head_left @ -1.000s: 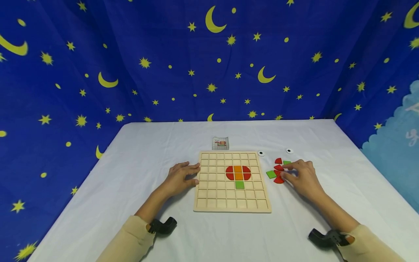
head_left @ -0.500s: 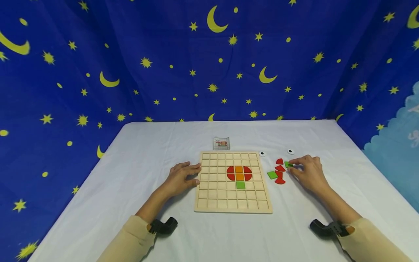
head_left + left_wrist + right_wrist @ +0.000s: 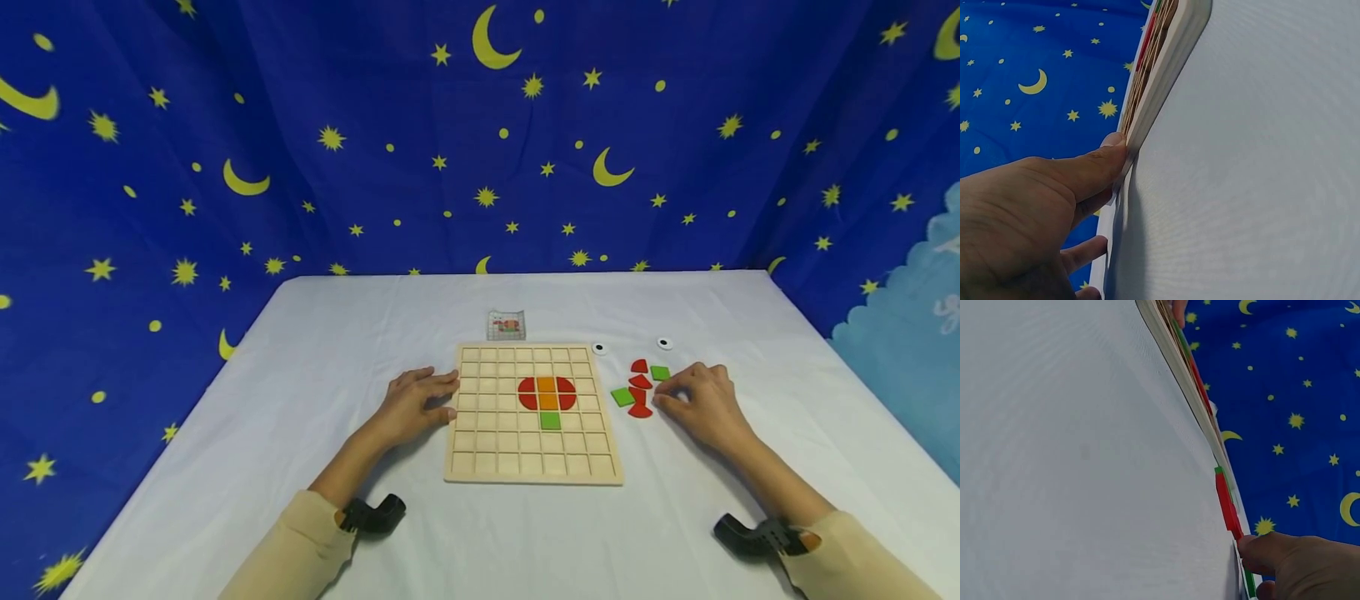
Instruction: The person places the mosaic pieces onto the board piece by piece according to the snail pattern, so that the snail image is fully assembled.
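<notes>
A square wooden grid board [image 3: 498, 467] lies on the white table. My left hand [image 3: 408, 408] rests at its left edge, thumb and fingertips touching the rim. Set in the grid are two orange squares [image 3: 547, 392], several red quarter-round tiles [image 3: 528, 393] and a green square [image 3: 551, 421]. My right hand [image 3: 697, 404] is right of the board, fingers bent, beside loose red tiles [image 3: 640, 411]. I see no tile between its thumb and forefinger. Near those red ones lie two loose green squares [image 3: 660, 372]. In the right wrist view the thumb [image 3: 1266, 550] is close to a red tile [image 3: 1227, 500].
A small picture card [image 3: 506, 325] stands or lies just behind the board. Two white discs with black dots, one eye disc [image 3: 598, 348] at the board's far right corner and another eye disc [image 3: 664, 343], lie farther right. A blue starry curtain [image 3: 420, 125] hangs behind the table.
My right hand has gone from the red tiles to the far green square and then back slightly nearer, leaving that green square uncovered. My left hand stays at the board.
</notes>
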Demonstrator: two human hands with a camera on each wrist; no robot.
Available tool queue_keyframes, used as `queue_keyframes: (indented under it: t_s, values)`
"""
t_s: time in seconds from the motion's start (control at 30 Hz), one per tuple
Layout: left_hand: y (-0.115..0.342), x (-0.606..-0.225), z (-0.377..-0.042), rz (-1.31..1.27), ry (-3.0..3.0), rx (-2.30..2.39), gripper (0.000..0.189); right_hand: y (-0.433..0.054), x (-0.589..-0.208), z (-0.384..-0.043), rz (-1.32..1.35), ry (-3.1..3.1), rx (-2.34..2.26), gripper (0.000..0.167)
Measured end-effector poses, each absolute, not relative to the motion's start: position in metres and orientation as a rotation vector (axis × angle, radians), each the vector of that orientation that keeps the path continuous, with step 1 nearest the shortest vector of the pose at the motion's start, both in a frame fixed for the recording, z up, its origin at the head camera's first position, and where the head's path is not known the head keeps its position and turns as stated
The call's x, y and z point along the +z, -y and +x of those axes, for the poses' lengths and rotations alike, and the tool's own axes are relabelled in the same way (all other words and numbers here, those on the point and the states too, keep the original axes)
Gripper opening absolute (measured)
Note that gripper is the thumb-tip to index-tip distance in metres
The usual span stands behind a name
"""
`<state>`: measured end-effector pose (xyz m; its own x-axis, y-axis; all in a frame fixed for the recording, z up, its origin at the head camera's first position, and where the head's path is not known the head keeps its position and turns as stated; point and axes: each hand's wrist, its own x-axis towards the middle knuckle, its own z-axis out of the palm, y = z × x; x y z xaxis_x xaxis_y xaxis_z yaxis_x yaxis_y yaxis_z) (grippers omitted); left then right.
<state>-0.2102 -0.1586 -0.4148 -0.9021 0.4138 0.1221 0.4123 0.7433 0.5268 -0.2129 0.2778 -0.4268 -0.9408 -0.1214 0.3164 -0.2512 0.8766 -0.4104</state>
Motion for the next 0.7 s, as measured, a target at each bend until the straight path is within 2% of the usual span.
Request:
queue_keyframes:
  t_s: [0.7]
  values:
    - [0.159, -0.415, -0.210, 0.690, -2.930, 0.889, 0.053, -0.259, -0.430, -0.239, 0.200, 2.814, 0.591, 0.037]
